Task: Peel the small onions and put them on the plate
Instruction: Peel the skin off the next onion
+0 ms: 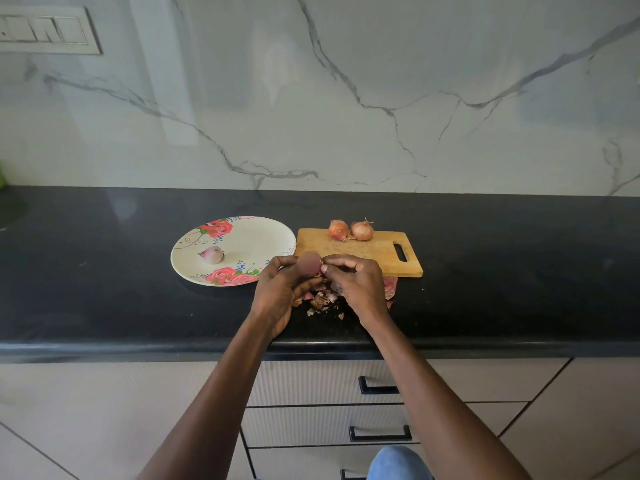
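Peeling under way: left hand (277, 289) grasping onion (309, 264), right hand (356, 284) pinching its skin. Next: strip clean, move to plate (270, 233).

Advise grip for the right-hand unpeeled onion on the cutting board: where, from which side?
Probably pinch the unpeeled onion across its round middle, coming from above and the near side. Its wispy tip points up and right, too thin to hold, and the other onion sits close on its left. The near part of the cutting board is open.

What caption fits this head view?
Both hands peel an onion over skins; one peeled onion on plate, two unpeeled on board.
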A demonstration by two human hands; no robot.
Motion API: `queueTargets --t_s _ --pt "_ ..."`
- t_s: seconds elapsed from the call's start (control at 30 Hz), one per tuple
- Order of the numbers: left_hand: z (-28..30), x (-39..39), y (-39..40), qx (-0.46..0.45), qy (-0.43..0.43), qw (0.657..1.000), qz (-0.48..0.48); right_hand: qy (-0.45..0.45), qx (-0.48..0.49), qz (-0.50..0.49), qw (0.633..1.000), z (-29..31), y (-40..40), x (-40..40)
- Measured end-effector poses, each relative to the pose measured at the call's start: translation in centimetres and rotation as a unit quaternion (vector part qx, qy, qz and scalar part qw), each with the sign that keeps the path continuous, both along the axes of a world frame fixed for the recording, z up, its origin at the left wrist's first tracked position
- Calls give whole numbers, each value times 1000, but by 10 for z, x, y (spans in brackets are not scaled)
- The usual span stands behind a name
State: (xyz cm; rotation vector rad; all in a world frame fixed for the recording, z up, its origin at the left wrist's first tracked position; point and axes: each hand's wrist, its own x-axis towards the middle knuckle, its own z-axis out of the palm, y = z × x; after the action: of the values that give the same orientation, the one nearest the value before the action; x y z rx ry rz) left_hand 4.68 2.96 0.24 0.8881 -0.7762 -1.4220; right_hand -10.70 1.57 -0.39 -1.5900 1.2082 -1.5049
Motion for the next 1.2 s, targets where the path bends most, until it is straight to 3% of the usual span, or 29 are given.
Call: queueTargets --t_s 0.2,0.6,1.2 --pt "0 -2 1 -14 -3 1000 -11 20 -33 -18 999 0 0 3" --pt "5 -1 2 -10 -33 999 -26 -8 7 -25 1000 0 0 5" --pt "7 -1 3 14 -2 1000 -14 -17 30 -47 998 -3 -2 3"
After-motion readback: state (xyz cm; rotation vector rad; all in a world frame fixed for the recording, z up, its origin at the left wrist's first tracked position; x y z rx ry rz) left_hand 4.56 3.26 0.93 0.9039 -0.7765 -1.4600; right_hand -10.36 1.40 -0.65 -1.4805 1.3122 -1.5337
